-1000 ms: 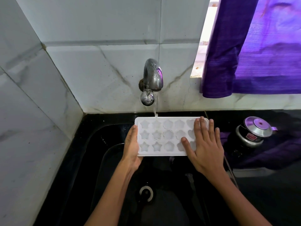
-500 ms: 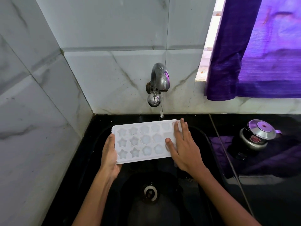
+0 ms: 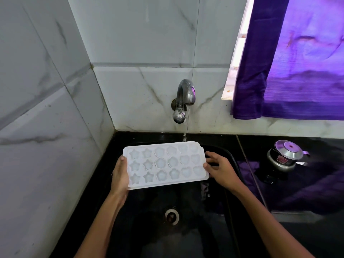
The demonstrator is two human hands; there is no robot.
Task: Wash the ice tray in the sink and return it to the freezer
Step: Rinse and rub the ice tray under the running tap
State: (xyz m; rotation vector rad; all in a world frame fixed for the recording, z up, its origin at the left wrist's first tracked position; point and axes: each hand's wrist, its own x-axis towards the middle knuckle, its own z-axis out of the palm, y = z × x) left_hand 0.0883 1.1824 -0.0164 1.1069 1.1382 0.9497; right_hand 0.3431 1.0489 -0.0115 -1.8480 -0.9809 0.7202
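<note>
**Ana:** Over the sink, both hands have the ice tray. Left hand wraps its short left end, thumb up along the edge, fingers under. Right hand pinches the right end, fingers curled round the rim.

**Ben:** And the tray itself?

**Ana:** Held level, moulds facing up, clear of the basin floor and just in front of the tap. A thin stream drops from the spout and lands at the tray's far edge, near the right-hand moulds.

**Ben:** So how would you rinse it well from there?

**Ana:** I'd slide the tray back so the stream falls into the moulds, then sweep it sideways row by row. The star and flower shapes have corners that trap residue, so tilt it toward the drain to empty each pass. A grip at both ends suits that; the plastic looks thin and probably twists, so I'd keep both ends level with each other.

**Ben:** Anything past the sink?

**Ana:** Dark bench to the right, with a small steel pressure cooker on it, and a purple curtain over the window.

**Ben:** Any writing?

**Ana:** A red label sits on the cooker's side; there may be lettering, but it's too small and blurred to read. Nothing legible on the tray or tap.
</note>
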